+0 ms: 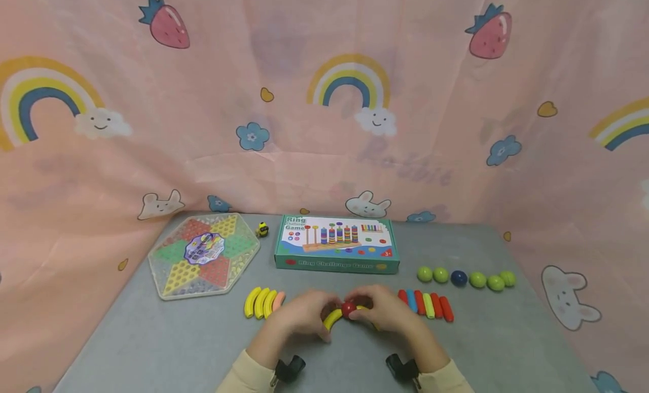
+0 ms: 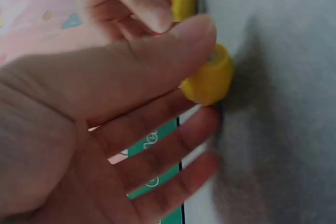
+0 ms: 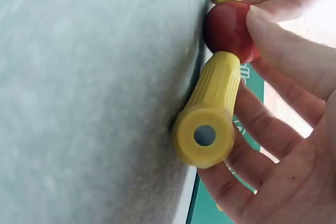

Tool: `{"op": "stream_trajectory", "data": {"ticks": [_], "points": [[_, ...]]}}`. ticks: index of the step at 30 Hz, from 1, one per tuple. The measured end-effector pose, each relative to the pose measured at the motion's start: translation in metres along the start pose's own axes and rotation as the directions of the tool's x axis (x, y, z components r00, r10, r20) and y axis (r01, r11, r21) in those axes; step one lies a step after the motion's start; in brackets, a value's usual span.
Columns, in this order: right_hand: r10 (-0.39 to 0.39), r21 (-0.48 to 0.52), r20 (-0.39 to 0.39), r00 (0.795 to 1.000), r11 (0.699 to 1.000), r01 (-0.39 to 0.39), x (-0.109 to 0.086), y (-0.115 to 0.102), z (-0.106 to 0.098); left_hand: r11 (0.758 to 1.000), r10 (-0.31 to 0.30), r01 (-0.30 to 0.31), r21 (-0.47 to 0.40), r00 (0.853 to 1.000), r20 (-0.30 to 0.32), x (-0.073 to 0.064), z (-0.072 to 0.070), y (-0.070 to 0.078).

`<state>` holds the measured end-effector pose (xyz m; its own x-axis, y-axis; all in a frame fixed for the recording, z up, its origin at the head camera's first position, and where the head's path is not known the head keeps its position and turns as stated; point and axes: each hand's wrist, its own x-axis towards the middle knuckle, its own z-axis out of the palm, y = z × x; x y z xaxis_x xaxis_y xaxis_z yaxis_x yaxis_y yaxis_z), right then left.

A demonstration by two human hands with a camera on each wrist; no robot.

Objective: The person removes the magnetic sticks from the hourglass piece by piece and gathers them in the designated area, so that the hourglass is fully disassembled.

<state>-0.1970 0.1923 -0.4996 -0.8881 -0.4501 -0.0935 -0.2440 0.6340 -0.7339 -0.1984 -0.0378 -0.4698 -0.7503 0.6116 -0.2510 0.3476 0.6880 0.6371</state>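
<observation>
A red ball [image 1: 349, 309] sits between two yellow curved rods, one on either side, at the near middle of the grey table. My left hand [image 1: 309, 312] pinches the left yellow curved rod [image 1: 332, 318] between thumb and fingers; its round end [image 2: 210, 85] faces the left wrist camera. With thumb and fingers, my right hand [image 1: 382, 308] pinches the ball. The right yellow curved rod [image 3: 215, 85] meets the ball and shows a grey disc in its thick end in the right wrist view. Both rods lie close over the table.
Yellow curved rods [image 1: 259, 303] and a peach one [image 1: 278, 300] lie left; short straight rods [image 1: 429, 306] lie right. Farther right is a row of green balls [image 1: 477, 280] with a dark blue ball [image 1: 458, 278]. Behind are a game box [image 1: 337, 265], a hexagonal board [image 1: 203, 255] and a bee figure [image 1: 262, 230].
</observation>
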Motion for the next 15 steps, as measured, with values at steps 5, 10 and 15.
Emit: {"op": "stream_trajectory", "data": {"ticks": [5,10,15], "points": [[0.040,-0.024,-0.007,0.999,0.999,-0.040,-0.0005,-0.0025,-0.0011,0.994,-0.006,0.009,0.107,1.000,-0.026,0.0020,0.0034,0.0037],[0.056,-0.025,-0.018,0.998,0.998,-0.057,0.0006,-0.0040,-0.0002,0.986,-0.021,0.027,0.163,0.999,-0.041,0.0028,0.0071,0.0074],[0.119,-0.070,-0.112,0.987,0.989,-0.128,0.0019,-0.0050,0.0019,0.979,-0.009,0.015,0.203,0.999,-0.032,0.0014,0.0072,0.0107]]}}
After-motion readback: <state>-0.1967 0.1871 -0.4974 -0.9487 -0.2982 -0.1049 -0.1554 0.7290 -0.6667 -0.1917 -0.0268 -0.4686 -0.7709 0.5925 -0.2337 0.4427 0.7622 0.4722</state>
